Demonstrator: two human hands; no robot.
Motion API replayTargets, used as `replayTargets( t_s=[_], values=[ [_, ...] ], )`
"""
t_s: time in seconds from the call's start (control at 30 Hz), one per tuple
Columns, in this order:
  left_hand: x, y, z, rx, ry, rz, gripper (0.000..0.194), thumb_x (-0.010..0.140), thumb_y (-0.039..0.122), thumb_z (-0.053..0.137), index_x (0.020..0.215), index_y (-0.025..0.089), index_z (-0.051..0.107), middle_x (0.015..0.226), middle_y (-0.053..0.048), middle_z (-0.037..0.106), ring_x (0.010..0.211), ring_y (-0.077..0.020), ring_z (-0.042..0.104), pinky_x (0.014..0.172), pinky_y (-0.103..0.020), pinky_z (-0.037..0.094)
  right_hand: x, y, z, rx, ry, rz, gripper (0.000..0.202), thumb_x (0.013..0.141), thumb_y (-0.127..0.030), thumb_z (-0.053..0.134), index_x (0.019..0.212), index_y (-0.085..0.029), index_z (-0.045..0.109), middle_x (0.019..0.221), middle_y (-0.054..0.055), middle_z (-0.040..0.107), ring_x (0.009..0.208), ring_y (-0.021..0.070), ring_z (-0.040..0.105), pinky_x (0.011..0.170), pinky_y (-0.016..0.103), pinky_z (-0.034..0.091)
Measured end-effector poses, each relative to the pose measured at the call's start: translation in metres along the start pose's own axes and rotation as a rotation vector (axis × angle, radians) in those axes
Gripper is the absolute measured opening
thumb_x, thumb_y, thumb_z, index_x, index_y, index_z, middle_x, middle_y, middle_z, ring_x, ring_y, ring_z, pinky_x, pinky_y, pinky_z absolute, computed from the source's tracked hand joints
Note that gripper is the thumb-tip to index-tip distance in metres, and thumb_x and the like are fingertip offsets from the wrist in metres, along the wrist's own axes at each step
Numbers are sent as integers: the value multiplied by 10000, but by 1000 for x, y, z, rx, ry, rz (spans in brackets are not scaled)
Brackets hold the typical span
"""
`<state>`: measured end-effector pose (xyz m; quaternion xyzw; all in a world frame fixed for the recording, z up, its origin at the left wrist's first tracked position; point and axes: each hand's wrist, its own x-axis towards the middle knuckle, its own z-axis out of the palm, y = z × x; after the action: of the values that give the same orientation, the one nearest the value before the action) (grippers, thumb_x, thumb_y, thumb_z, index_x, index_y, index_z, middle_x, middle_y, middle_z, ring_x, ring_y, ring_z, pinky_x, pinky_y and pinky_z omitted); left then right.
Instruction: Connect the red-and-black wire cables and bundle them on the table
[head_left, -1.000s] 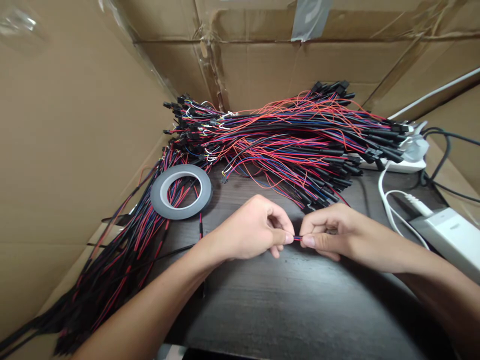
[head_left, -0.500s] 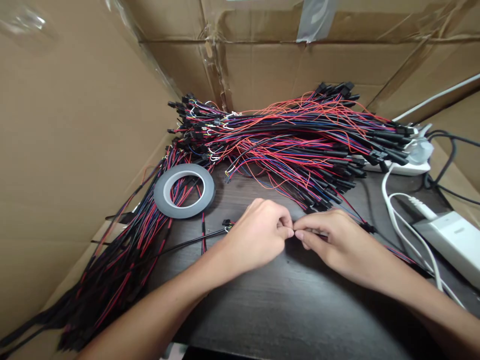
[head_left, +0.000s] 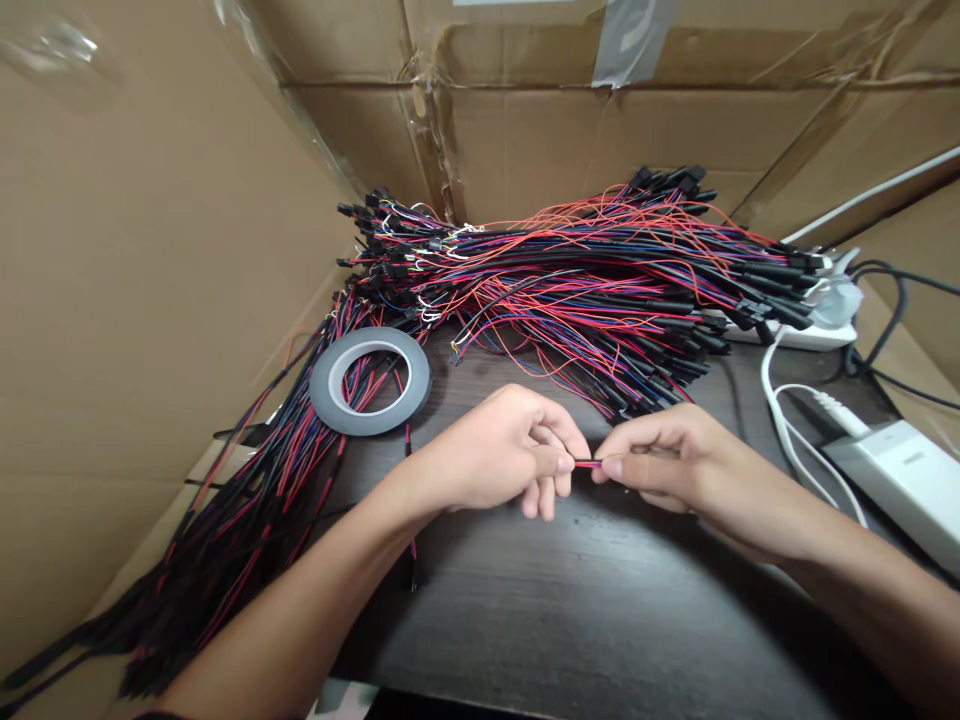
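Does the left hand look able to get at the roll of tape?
Probably yes: nothing covers the roll of tape, though the left hand is pinching thin wires and would likely have to release them first.

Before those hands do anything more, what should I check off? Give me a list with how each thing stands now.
1. Left hand pinching the held wires: ok.
2. Right hand pinching them too: ok, a short stretch shows between the fingertips.
3. Tape roll apart from both hands: ok, it lies to their left.
4. Wire heap clear of the right hand: cannot tell, its near ends lie just beyond the fingers.
5. Held wires' ends free: cannot tell, hidden.
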<state>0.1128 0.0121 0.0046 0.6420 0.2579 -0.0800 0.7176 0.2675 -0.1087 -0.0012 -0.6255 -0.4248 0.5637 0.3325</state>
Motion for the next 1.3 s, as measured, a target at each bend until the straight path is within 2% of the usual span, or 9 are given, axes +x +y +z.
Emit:
replayTargets(
  t_s=[0.2, 0.37, 0.5, 0.73, 0.9, 1.03, 1.1, 1.2, 1.3],
  values=[
    [-3, 5, -5, -70, -11, 17, 205, 745, 3, 497, 858, 71, 653, 718, -44, 680, 466, -79, 598, 464, -188, 470, 2, 0, 2, 13, 49, -15, 321, 778, -440, 645, 674, -136, 657, 481, -55, 351, 428, 59, 223, 388, 233, 132],
    [-3, 3, -6, -45, 32, 22, 160, 732, 6, 540, 815, 80, 656, 540, 9, 607, 443, -65, 546, 476, -171, 431, 2, 1, 2, 13, 67, 2, 287, 761, -432, 692, 712, -157, 625, 478, -79, 314, 414, 54, 221, 385, 232, 121],
    [-3, 2, -6, -52, 47, 9, 144, 724, 20, 558, 812, 88, 651, 562, 12, 607, 450, -65, 533, 481, -179, 421, 2, 0, 2, -18, 69, -12, 316, 770, -457, 679, 686, -162, 603, 483, -73, 324, 423, 59, 229, 392, 234, 142],
    [-1, 4, -3, 3, -1, -76, 172, 828, 98, 531, 707, 80, 652, 579, 11, 581, 435, -36, 452, 431, -160, 355, 3, 1, 2, -30, 66, -37, 274, 751, -412, 700, 682, -153, 646, 596, 5, 504, 573, 122, 403, 533, 266, 317],
    [-1, 1, -4, -21, -32, -103, 197, 837, 180, 560, 671, 97, 630, 565, 7, 564, 469, -46, 435, 433, -155, 311, 1, 3, 2, -20, 59, -43, 242, 768, -378, 687, 708, -146, 653, 641, 33, 573, 594, 133, 440, 549, 273, 334],
    [-1, 1, -3, 48, 51, -26, 189, 834, 179, 561, 678, 100, 633, 598, 0, 582, 504, -54, 452, 470, -169, 329, 0, 4, 2, -4, 85, -58, 257, 774, -397, 691, 713, -149, 667, 535, -24, 469, 497, 94, 343, 467, 248, 259],
    [0, 0, -3, 123, 75, 44, 162, 829, 173, 577, 704, 100, 651, 608, 11, 579, 510, -53, 453, 489, -176, 340, 0, 3, 2, -13, 78, -47, 265, 784, -400, 677, 708, -146, 663, 511, -33, 443, 478, 90, 344, 449, 243, 247],
    [1, 0, -3, 178, 74, 104, 101, 793, 158, 628, 722, 99, 669, 590, 32, 561, 514, -54, 459, 515, -184, 361, 1, 2, 2, -25, 64, -46, 229, 788, -353, 665, 705, -140, 658, 513, -18, 487, 486, 94, 401, 448, 237, 261],
    [2, -2, -3, 229, 105, 139, 85, 774, 127, 632, 704, 98, 671, 580, 34, 566, 531, -63, 478, 543, -193, 380, 2, 3, 2, 14, 28, -43, 209, 802, -331, 646, 736, -134, 663, 523, -4, 541, 448, 74, 375, 414, 219, 240]
  ],
)
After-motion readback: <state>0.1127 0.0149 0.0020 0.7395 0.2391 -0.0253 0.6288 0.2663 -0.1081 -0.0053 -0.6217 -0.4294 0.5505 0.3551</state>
